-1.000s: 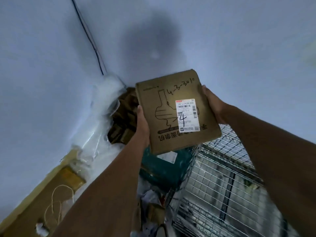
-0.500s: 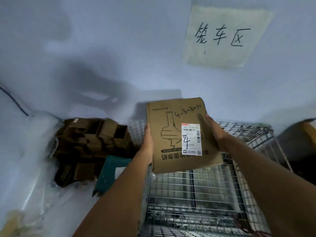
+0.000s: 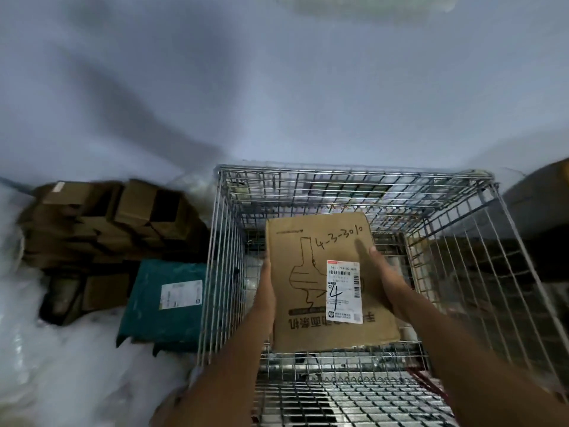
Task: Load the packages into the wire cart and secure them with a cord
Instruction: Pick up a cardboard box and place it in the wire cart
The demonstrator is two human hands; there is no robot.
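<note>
Compared with half a second ago, the view has tipped downward: the handwritten wall sign has slid almost out of the top edge, and the whole open top of the wire cart [image 3: 363, 192] now shows, where before only its near part was seen. The cardboard package [image 3: 329, 282] has come lower and now sits inside the cart's outline, held above its floor between both hands. The left hand [image 3: 267, 282] grips the package's left edge, its fingers hidden behind the cardboard, so how they lie cannot be told. The right hand [image 3: 385, 275] holds the right edge with the thumb pressed flat on the face; its other fingers are out of sight beneath. A white shipping label [image 3: 343, 291] with a handwritten 4 sits on the face. Left of the cart, a teal parcel [image 3: 166, 306] lies just beside its wire side, with a stack of brown boxes [image 3: 110, 223] behind it, blurred. A red cord [image 3: 428, 383] shows at the cart's near right corner, partly hidden by the right forearm. Clear plastic wrap [image 3: 46, 365] fills the lower left, indistinct.
</note>
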